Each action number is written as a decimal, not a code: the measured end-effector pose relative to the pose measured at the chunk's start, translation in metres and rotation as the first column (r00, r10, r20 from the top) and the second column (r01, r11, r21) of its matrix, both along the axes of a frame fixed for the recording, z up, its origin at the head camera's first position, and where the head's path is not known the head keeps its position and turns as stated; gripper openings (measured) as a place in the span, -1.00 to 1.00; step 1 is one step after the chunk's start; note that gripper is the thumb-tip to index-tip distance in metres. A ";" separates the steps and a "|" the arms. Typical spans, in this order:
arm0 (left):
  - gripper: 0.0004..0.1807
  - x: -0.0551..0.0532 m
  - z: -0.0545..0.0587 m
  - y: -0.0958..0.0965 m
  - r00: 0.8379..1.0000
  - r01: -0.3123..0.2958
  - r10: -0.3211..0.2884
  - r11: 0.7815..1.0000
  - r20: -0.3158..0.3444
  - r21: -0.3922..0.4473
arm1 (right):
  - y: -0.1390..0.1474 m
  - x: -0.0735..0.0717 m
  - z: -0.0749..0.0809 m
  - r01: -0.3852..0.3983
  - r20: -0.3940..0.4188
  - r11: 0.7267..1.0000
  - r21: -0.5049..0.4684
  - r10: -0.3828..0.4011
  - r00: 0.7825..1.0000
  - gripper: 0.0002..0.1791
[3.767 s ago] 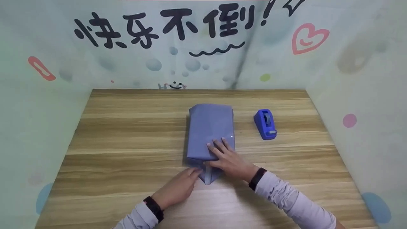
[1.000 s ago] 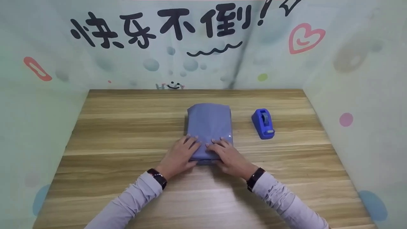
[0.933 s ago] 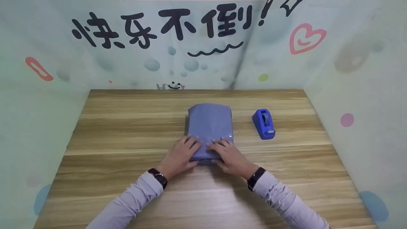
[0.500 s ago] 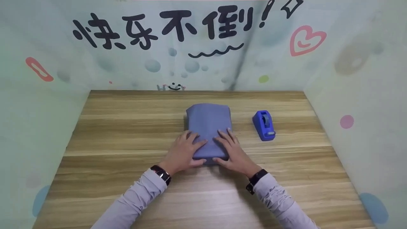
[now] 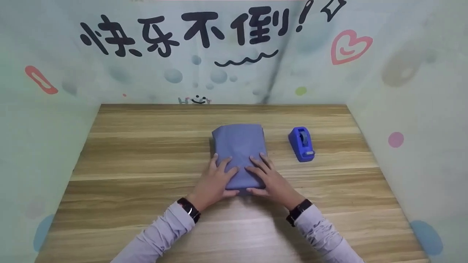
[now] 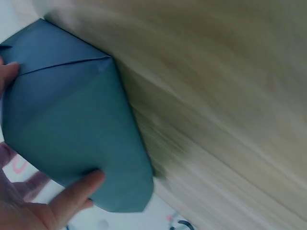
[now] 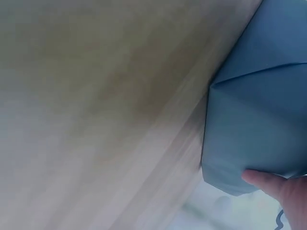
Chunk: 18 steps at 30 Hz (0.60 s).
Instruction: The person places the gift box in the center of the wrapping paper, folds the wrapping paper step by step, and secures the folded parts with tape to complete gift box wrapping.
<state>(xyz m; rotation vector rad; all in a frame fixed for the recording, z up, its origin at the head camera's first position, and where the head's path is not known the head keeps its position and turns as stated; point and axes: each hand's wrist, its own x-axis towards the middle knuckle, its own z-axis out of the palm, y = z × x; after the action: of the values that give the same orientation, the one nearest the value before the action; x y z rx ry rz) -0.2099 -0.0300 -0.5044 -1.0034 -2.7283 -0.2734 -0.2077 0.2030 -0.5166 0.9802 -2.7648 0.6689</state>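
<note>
Blue-grey, smooth and paper-like, a wrapped package shaped like a box (image 5: 239,140) lies near the middle of the head frame, on a brown wooden table with stripy grain (image 5: 146,153). Its long sides run up and down in that frame. The left hand (image 5: 215,182) is spread wide on the package's lower left part. Its fingers fan out over the top and the left edge, and its thumb is against the near end. The right hand (image 5: 275,182) is spread wide too, on the lower right part, with its thumb also at the near end. The two thumbs point at each other, with a small gap between their tips. In both wrist frames, a folded line runs across the package.

To the right of the package, a bright blue tape dispenser with a sloping body (image 5: 301,146) stands apart from it on the table. Each arm has a black band (image 5: 190,210) at the wrist and a wrinkled pale grey sleeve (image 5: 155,235). At the top of the head frame, a pale green-blue backdrop (image 5: 146,82) has big black writing (image 5: 161,36) and, at the upper right, a pink heart (image 5: 333,51).
</note>
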 end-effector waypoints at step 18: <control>-0.31 0.003 0.010 0.007 0.993 -0.026 0.024 1.000 0.119 0.016 | 0.124 -0.046 0.008 0.798 0.312 0.591 -0.116 -0.741 0.594 -0.52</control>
<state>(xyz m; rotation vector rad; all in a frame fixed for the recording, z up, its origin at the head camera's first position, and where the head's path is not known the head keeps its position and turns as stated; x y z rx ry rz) -0.2070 -0.0234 -0.4946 -0.9778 -2.8374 -0.3634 -0.2535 0.3274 -0.5086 -0.4324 -2.7757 0.9448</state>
